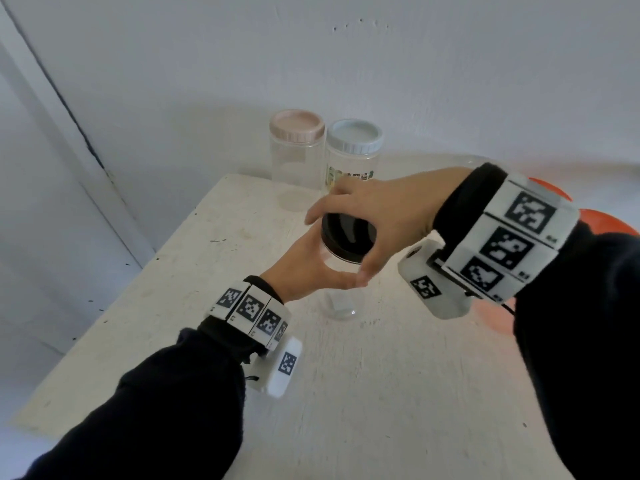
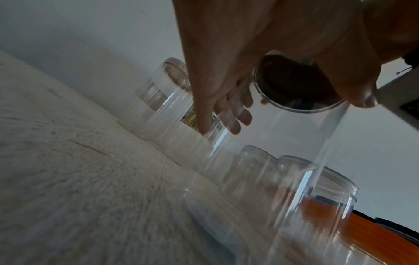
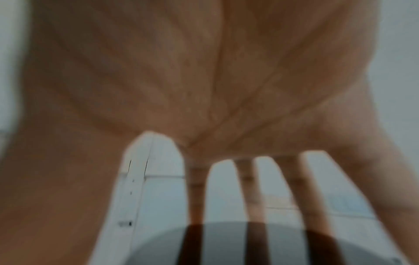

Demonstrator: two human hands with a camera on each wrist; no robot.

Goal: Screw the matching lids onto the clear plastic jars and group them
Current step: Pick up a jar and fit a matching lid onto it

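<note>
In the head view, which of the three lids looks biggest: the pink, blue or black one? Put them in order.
1. Black lid, though it sits nearest the camera.
2. Pink lid and blue lid look about alike; I cannot rank them.

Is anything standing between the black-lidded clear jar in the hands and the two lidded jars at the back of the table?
Nothing visible: only bare white table separates the black-lidded clear jar from the pink-lidded jar and the pale-blue-lidded jar.

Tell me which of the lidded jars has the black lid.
The black-lidded jar held between both hands at mid-table, nearest the camera. The pink-lidded jar and pale blue-lidded jar stand untouched by the wall.
</note>
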